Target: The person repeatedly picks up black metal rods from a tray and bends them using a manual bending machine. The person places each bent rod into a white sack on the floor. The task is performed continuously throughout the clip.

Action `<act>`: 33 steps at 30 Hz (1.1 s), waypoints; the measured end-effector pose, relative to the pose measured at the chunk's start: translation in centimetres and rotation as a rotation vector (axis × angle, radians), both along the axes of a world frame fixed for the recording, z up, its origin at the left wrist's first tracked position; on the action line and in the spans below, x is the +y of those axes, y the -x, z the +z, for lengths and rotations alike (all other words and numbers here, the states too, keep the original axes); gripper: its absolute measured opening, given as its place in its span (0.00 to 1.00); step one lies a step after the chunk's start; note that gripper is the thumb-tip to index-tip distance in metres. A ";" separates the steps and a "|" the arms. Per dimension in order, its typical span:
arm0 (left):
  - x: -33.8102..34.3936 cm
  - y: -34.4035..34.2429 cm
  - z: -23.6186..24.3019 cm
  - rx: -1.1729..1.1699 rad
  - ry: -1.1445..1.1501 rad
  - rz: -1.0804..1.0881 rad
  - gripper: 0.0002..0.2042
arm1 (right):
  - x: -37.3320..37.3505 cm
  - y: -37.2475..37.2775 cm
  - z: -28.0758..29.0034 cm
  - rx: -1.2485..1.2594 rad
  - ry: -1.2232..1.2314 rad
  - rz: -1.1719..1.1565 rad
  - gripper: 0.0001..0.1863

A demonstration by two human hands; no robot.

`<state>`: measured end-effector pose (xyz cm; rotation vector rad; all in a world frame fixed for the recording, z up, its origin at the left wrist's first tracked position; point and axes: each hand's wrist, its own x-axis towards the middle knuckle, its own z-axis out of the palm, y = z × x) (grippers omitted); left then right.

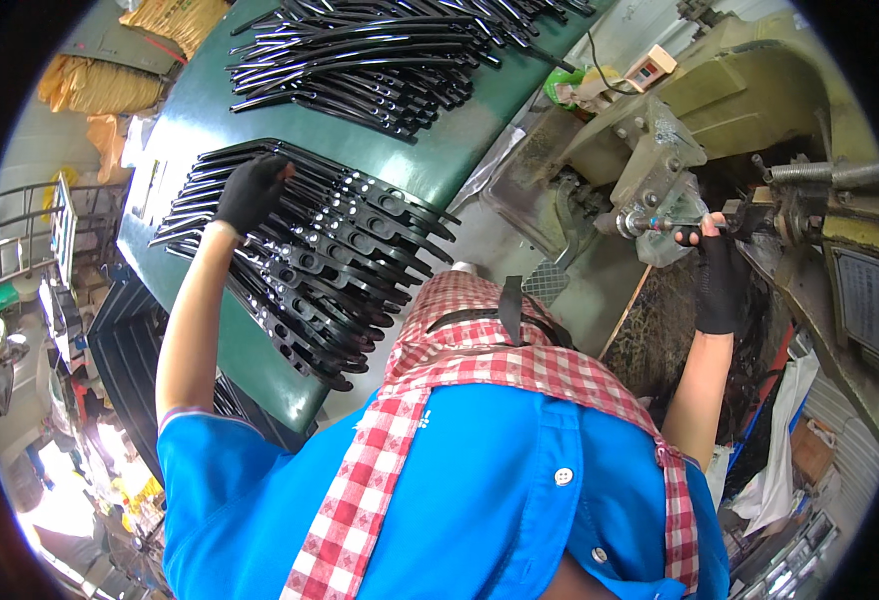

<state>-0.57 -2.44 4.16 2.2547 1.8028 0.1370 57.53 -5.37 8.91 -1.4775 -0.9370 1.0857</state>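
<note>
My left hand (252, 196), in a black fingerless glove, rests with curled fingers on a row of black bent bars (305, 245). Whether it grips one of them is hidden. These bars have slim glossy rods at one end and wider flat ends with round holes at the other. Over on the right, my right hand (712, 275), gloved the same way, is closed beside the machine's metal spindle (650, 224). Its thumb and fingertips touch a small part there that I cannot make out.
Another heap of black bars (360, 65) lies farther back on the green table (185, 125). A heavy green machine (740, 90) with a coil spring (800, 173) stands to the right. A metal foot pedal (546, 281) sits below it. Dark crates (125, 350) are at the left.
</note>
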 end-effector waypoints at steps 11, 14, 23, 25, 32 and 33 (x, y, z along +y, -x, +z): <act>14.7 -6.7 -4.7 0.017 -0.429 -0.173 0.18 | -2.9 2.4 -1.6 -0.139 -0.185 -0.191 0.11; 18.4 -7.5 -5.7 0.062 -0.332 -0.260 0.13 | -5.4 1.6 -6.0 0.097 -0.203 -0.159 0.08; 20.3 -1.3 -9.1 -0.160 -0.405 -0.183 0.16 | -14.7 -10.4 -12.8 -0.794 0.210 -0.077 0.11; 19.1 -2.0 -7.2 -0.096 -0.435 -0.276 0.15 | -16.4 -15.3 -10.8 -0.910 0.446 -0.283 0.19; 12.7 -10.2 0.9 -0.133 -0.502 -0.583 0.15 | -20.8 -24.3 -12.3 -1.321 0.949 -0.143 0.26; 12.3 -11.3 1.7 -0.122 -0.425 -0.558 0.16 | -20.9 -25.1 -13.2 -1.341 0.936 -0.148 0.26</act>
